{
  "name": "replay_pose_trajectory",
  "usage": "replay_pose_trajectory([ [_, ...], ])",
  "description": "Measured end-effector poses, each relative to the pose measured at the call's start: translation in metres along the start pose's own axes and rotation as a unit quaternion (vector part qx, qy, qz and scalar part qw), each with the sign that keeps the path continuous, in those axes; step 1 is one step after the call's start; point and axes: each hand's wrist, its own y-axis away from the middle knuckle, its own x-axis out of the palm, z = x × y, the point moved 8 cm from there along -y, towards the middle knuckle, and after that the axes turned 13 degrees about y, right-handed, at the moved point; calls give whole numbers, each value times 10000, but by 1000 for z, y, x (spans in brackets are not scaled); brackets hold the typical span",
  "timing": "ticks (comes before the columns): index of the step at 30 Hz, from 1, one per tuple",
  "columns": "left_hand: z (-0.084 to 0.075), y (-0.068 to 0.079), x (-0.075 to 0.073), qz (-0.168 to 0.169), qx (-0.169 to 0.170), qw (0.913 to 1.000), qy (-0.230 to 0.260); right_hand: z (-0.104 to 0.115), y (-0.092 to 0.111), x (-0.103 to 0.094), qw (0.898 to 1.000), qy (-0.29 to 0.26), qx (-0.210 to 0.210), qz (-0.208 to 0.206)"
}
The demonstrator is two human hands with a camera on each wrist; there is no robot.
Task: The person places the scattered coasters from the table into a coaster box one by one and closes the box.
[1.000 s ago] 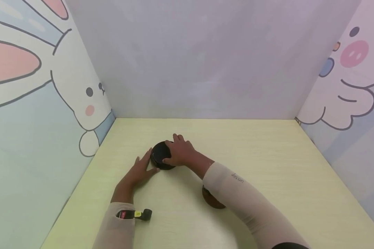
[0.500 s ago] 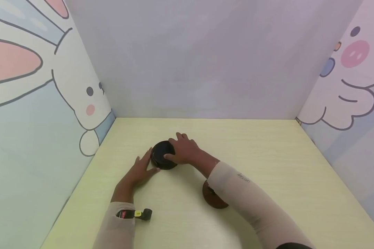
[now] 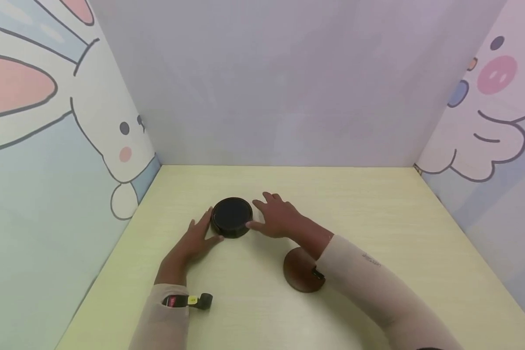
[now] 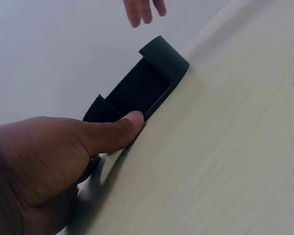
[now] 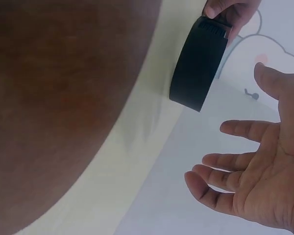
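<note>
A round black coaster holder (image 3: 232, 215) lies flat on the table. In the left wrist view, a stack of thin dark layers (image 4: 139, 88) shows through a cutout in its side. My left hand (image 3: 196, 241) holds the holder's left side, fingers along the far edge and thumb (image 4: 132, 120) against the near side. To the right, my right hand (image 3: 281, 218) hovers close by with spread fingers and nothing in them. A brown disc (image 3: 298, 270) like a coaster lies nearer me, partly covered by the right sleeve; it looms large (image 5: 63, 98) in the right wrist view.
A pale wood-look table (image 3: 376, 218) meets a grey back wall (image 3: 262, 87). Cartoon-printed walls (image 3: 96, 146) stand on the left and right sides. A strap with a small black camera (image 3: 205, 301) sits on the left sleeve.
My right hand has come off the top of the black holder and moved right, uncovering it. The right forearm has shifted too, exposing more of the brown disc. The left hand stays put.
</note>
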Motion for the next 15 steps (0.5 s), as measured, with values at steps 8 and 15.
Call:
replay_pose_trajectory([
  [8,-1,-1,1,34,136,9999,57,-14,29,16,9985,-272,-28,466],
  [15,-1,-5,1,77,255,9996,91,-24,56,21,9972,-489,20,569],
])
